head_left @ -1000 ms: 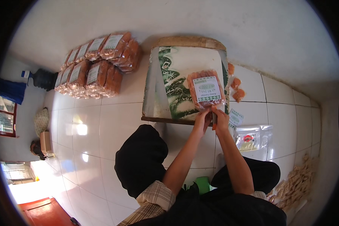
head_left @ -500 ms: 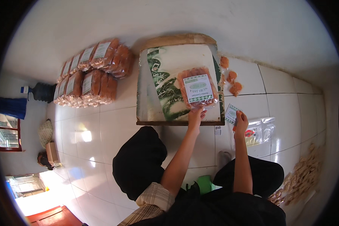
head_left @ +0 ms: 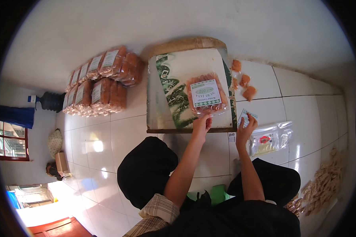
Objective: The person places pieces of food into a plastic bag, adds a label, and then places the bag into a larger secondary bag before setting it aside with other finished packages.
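Observation:
A clear plastic bag packed with orange-brown food pieces (head_left: 224,98) lies on a low box-like table, with a white and green printed label on its upper face. My left hand (head_left: 202,124) is closed on the gathered near end of this bag, at the table's front edge. To the right, beyond the table edge, my right hand (head_left: 245,131) grips a small white and green label card (head_left: 243,115) near the floor. The fingers cover part of the card.
The low table (head_left: 201,59) has a worn white and green top. Filled, labelled bags (head_left: 95,93) are stacked at the left. Small orange packets (head_left: 245,81) lie right of the table, near flat clear plastic bags (head_left: 269,139). A brown heap (head_left: 322,183) sits at lower right.
My right hand has shifted left over the label card, which now sits at a different angle. The bag under my left hand has turned slightly. The whole view has shifted a little.

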`<act>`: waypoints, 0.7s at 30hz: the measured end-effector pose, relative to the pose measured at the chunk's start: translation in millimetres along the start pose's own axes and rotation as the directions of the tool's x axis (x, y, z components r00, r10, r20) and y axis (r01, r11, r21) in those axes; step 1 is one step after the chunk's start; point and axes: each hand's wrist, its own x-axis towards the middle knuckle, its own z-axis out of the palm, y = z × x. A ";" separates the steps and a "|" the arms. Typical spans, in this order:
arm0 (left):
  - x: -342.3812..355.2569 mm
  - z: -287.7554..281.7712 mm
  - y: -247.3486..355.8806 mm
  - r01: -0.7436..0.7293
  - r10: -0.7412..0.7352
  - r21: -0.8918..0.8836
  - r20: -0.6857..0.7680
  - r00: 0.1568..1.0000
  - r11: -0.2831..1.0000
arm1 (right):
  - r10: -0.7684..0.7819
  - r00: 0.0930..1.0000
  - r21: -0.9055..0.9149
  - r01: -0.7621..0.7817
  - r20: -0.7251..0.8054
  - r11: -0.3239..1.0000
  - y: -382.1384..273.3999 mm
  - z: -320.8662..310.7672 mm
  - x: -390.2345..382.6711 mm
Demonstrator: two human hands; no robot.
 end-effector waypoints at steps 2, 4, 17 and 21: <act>-10.0 0.1 6.9 0.005 -0.004 -0.030 0.011 1.000 1.000 | -0.276 0.949 0.101 0.263 0.154 0.960 -61.2 -12.7 6.3; -21.3 3.8 14.8 0.002 -0.001 -0.060 0.020 1.000 0.998 | -0.519 0.814 0.151 0.497 0.260 0.855 -101.9 -24.3 13.5; -87.3 9.5 123.0 -0.562 0.349 0.759 0.456 0.819 0.329 | -0.813 0.425 0.168 0.838 0.397 0.520 -186.7 -22.3 82.4; -75.4 14.0 134.6 -0.767 0.615 0.553 0.740 0.273 -0.325 | -0.750 0.495 0.167 0.775 0.440 0.609 -197.8 -11.2 86.6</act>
